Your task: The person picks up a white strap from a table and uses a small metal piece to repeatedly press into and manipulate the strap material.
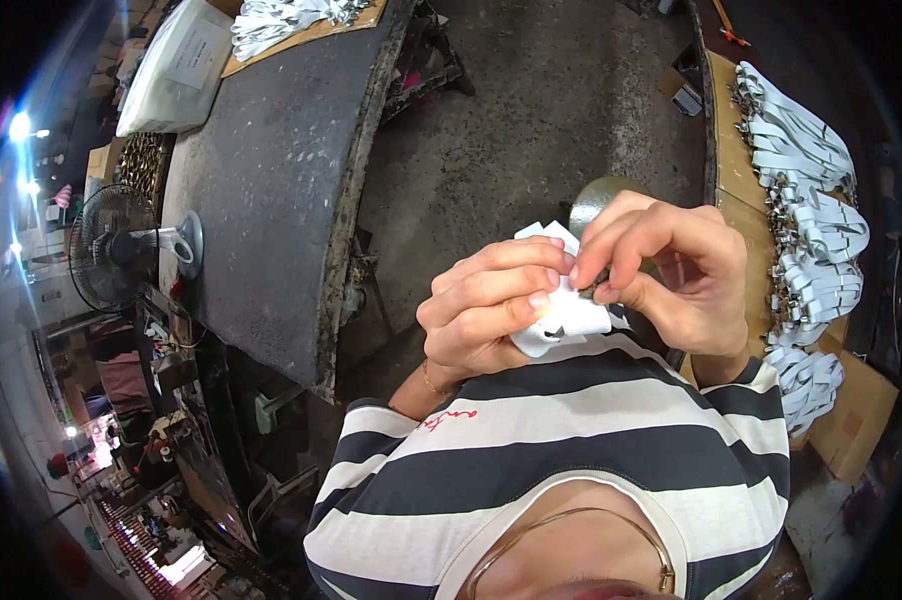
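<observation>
In front of my chest, my left hand (491, 305) is closed around a folded white strap (581, 318), its fingers lying across the top of it. A dark slot or gap shows near the strap's lower edge. My right hand (676, 270) pinches a small dark metal piece (593, 290) against the strap's right side. The fingertips hide most of that piece, so its exact kind does not show. Both hands nearly touch over the strap. Just behind them is a round, shiny metal surface (593, 202), partly covered by my right hand.
A dark worktable (271, 190) stands at left, bearing a fan (121, 245), a white container (181, 70) and white straps (286, 25) on cardboard. At right, piles of white straps (801, 150) with metal fittings lie on cardboard (746, 215). A cardboard box (856, 415) sits below them.
</observation>
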